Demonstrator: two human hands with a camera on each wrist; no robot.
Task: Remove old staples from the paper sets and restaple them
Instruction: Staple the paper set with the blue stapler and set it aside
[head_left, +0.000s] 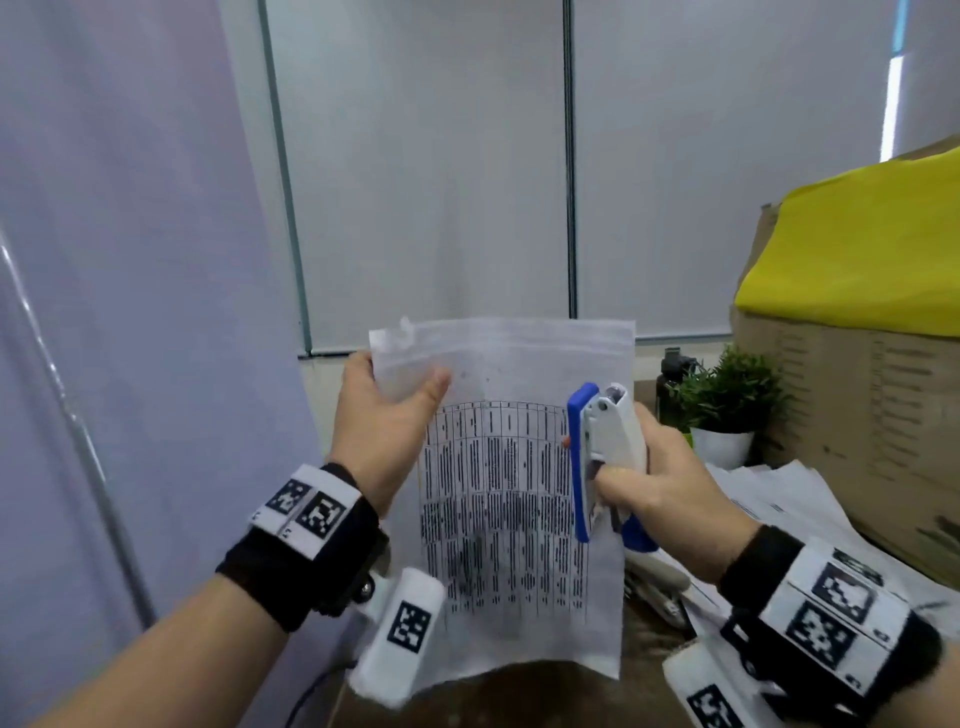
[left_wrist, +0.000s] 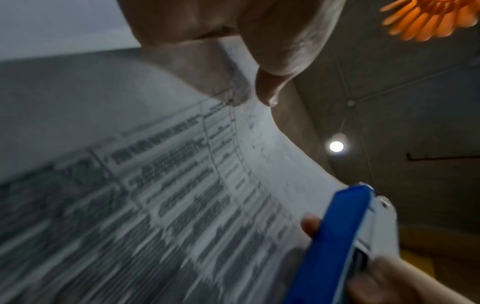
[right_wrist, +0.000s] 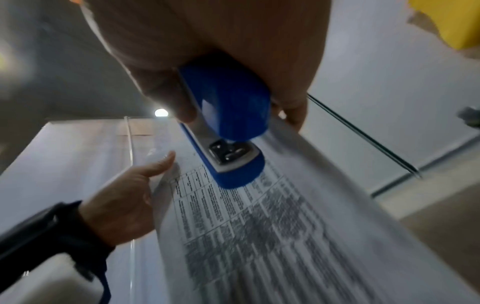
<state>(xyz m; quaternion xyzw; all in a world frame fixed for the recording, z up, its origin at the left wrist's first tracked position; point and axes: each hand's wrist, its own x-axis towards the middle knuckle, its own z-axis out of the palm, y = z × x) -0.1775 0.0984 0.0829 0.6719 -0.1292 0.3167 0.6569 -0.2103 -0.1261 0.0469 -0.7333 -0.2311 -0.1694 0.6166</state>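
Note:
A set of printed paper sheets (head_left: 511, 467) with a dense table hangs upright in the air before me. My left hand (head_left: 387, 415) pinches its upper left corner, thumb on the front. My right hand (head_left: 644, 478) grips a blue and white stapler (head_left: 597, 452) at the sheets' right edge, nose pointing up. In the right wrist view the stapler (right_wrist: 228, 131) stands with its jaws apart over the paper (right_wrist: 272, 226). The left wrist view shows my thumb (left_wrist: 275, 67) on the paper (left_wrist: 182, 185) and the stapler (left_wrist: 340, 236) at lower right.
More paper sheets (head_left: 769, 499) lie spread on the brown desk (head_left: 649, 649) under my right hand, with a second grey stapler-like tool (head_left: 654, 582) on them. A small potted plant (head_left: 724, 410), a dark bottle (head_left: 672, 374) and a cardboard box (head_left: 857, 405) under yellow cloth (head_left: 862, 249) stand at right.

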